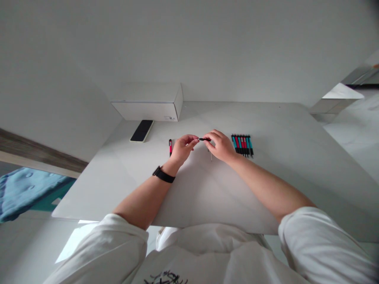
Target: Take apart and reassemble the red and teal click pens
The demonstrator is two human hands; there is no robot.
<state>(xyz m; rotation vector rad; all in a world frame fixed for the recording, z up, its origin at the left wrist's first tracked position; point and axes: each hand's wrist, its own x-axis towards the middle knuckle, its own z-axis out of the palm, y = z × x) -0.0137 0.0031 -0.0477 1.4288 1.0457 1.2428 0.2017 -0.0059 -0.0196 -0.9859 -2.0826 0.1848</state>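
Above the middle of the table, my right hand (219, 146) pinches a small black pen part (204, 139) between thumb and fingers, lying roughly level. My left hand (184, 148) is closed at the thumb and forefinger on its left tip. Fingers hide much of the part. Under my right hand lies a thin rod like a pen refill (211, 157), partly covered. Just left of my left hand rests a red and black pen (170, 146). To the right of my right hand, several red, teal and black pens (242, 145) lie side by side in a row.
A white box (145, 110) stands at the back left against the wall, with a phone (142, 131) lying in front of it. The white table (189, 197) has its near edge by my body. A blue cushion (29, 189) is down at the left.
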